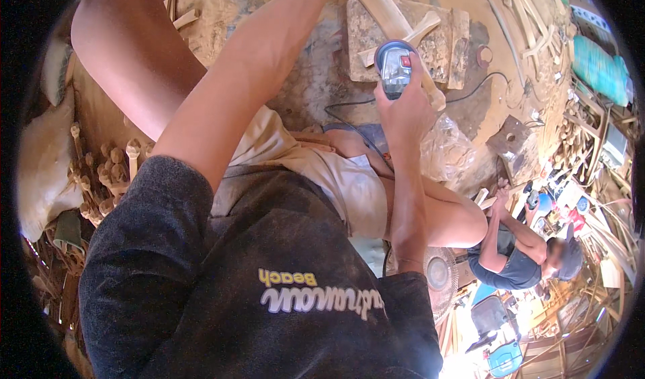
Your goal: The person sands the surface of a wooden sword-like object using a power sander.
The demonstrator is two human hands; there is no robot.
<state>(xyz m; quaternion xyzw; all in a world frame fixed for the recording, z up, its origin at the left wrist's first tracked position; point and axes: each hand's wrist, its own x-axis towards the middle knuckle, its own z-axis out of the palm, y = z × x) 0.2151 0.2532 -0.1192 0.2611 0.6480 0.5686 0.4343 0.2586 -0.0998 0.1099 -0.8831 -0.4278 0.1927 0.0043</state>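
Note:
My right hand is closed around a corded hand-held power sander or grinder with a round head and a red switch. The tool sits over a long, pale wooden piece, which slants from the top edge down to my right hand; whether the disc touches it is hidden. My left forearm reaches up to the top edge beside the wood's far end, and the left hand itself is cut off. A short wooden piece with a flared end lies crosswise under the long one, on a worn wooden block.
A black cord runs over the dusty floor. Near my right knee lie a clear plastic bag and a metal plate with a hole. A fan and a seated co-worker are at right. Carved wooden pieces are heaped at left.

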